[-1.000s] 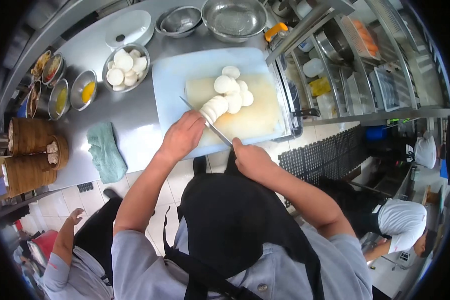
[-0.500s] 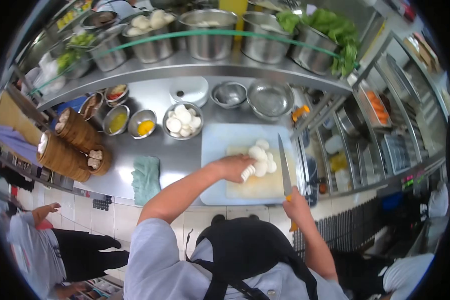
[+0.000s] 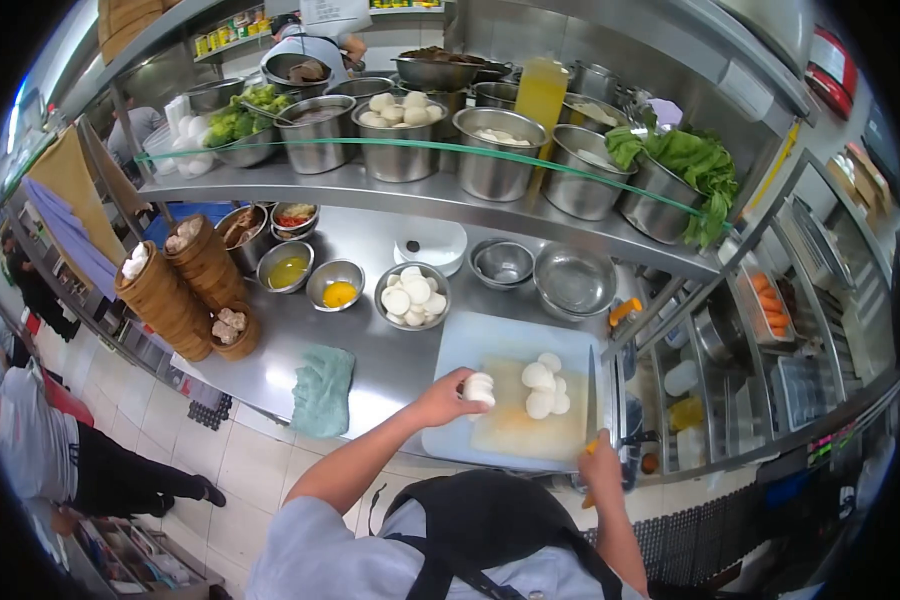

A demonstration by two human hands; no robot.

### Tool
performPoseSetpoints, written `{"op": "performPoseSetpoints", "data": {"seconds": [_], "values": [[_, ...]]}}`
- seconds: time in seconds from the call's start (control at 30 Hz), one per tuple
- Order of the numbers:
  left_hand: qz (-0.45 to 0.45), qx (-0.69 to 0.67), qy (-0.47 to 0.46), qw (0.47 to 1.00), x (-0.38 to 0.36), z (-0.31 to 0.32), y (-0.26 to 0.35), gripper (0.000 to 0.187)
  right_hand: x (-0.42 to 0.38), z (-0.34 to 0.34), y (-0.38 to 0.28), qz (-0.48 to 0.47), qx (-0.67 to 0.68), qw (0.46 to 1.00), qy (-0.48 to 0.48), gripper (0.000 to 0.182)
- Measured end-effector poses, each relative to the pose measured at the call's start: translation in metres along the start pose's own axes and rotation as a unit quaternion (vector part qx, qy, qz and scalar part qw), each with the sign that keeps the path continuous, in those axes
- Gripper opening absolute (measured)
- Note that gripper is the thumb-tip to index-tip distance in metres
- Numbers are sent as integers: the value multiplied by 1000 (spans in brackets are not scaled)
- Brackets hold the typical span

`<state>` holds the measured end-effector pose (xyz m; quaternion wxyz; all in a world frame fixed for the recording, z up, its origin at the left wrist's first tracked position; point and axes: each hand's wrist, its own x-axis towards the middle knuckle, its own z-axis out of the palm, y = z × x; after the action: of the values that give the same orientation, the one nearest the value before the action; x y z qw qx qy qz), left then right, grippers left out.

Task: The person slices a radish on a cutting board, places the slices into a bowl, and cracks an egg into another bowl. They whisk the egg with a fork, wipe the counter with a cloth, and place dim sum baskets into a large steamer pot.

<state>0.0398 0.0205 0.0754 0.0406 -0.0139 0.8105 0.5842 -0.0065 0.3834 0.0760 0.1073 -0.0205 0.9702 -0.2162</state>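
Observation:
My left hand (image 3: 444, 398) is closed around a short stack of white round slices (image 3: 478, 390), held over the left part of the pale blue cutting board (image 3: 515, 338). More white rounds (image 3: 543, 385) lie in a loose cluster on the board's yellowed middle. At the board's right edge, my right hand (image 3: 601, 468) grips the yellow-orange handle of a knife (image 3: 592, 395), its narrow blade pointing away from me. Beyond the board's left corner, a steel bowl (image 3: 413, 322) is filled with similar white rounds.
A folded green cloth (image 3: 322, 390) lies left of the board. Bamboo steamers (image 3: 160, 305) stand farther left. Behind are a bowl of yellow yolk (image 3: 338, 294), two steel bowls (image 3: 575, 280) and a raised shelf (image 3: 410, 193) of pots. Another person (image 3: 45, 430) stands at left.
My left hand has carried its slices away from the cluster toward the board's left side. The knife stays in my right hand near the right edge. My view has tilted upward.

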Motion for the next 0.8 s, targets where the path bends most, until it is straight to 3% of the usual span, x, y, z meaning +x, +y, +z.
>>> {"op": "performPoseSetpoints", "data": {"seconds": [0.07,0.13,0.17,0.3,0.47,0.5,0.63,0.77,0.8], "values": [[-25,-41,14,999,-6,-14,-16,63,8,-1,-14,-30,-35,999,18,38],[-114,-290,92,946,-18,-22,-22,60,14,0,-25,-78,-107,990,55,39],[-132,-331,128,926,-25,-25,-24,58,19,6,-25,-91,-147,984,39,41],[-161,-319,159,920,-39,-40,-39,57,25,17,-41,-42,-113,993,8,40],[-128,-111,250,953,-38,-63,-47,59,19,20,-36,-47,-116,992,25,39],[-27,-70,295,953,-27,-72,-57,63,17,22,-36,-36,-123,992,13,39],[135,189,384,894,8,-127,-3,65,16,23,-43,-32,-116,992,39,40],[176,270,420,848,59,-164,-2,63,16,26,-42,-17,-108,993,41,45],[136,304,392,857,72,-172,-8,64,17,24,-44,-19,-106,993,50,45]]}}
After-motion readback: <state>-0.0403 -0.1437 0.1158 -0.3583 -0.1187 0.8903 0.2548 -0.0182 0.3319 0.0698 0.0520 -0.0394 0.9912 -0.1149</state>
